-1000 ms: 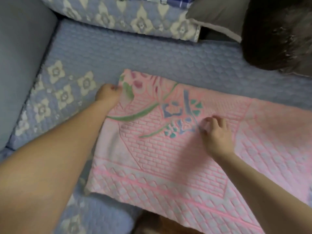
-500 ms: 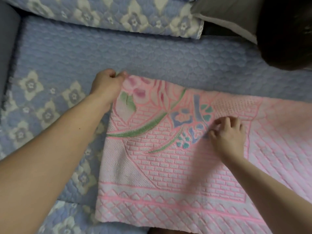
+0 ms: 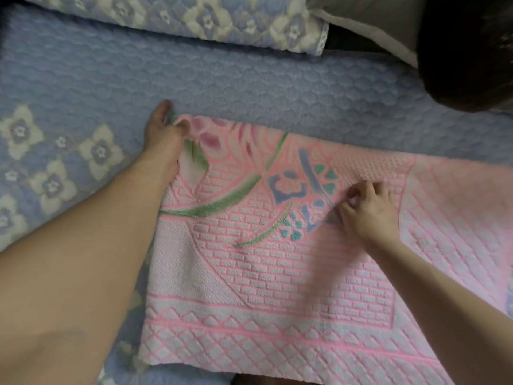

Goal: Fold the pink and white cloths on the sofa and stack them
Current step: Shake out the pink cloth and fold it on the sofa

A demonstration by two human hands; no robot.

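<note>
**Here, a pink and white cloth spread on the sofa, one hand at its far corner, one on its middle**

Nearest the camera, the lower border of the pink and white cloth (image 3: 277, 287) lies flat on the sofa seat (image 3: 249, 87), a band of raised pink lattice over pale diamonds, with a row of small triangles above it. Further up, the terry surface turns to a brick-like relief framed by pink lines, and a finer dotted weave fills the left margin.

Both forearms cross this near part. The right hand (image 3: 369, 215) rests on the middle of the cloth, beside a blue and teal flower motif, its fingers curled and pinching a small bit of the fabric. The left hand (image 3: 163, 137) reaches to the far left corner, where thumb and fingers grip the cloth's edge next to a magenta bloom and green leaf; long green stems sweep from there toward the centre.

Beyond the cloth's far edge, the seat shows as blue quilted fabric in a scalloped stitch, with white four-petal flowers at the left. At the back sits a flowered blue cushion (image 3: 222, 20), then a grey pillow (image 3: 369, 20), and a dark blurred shape (image 3: 466, 51) fills the upper right corner.
</note>
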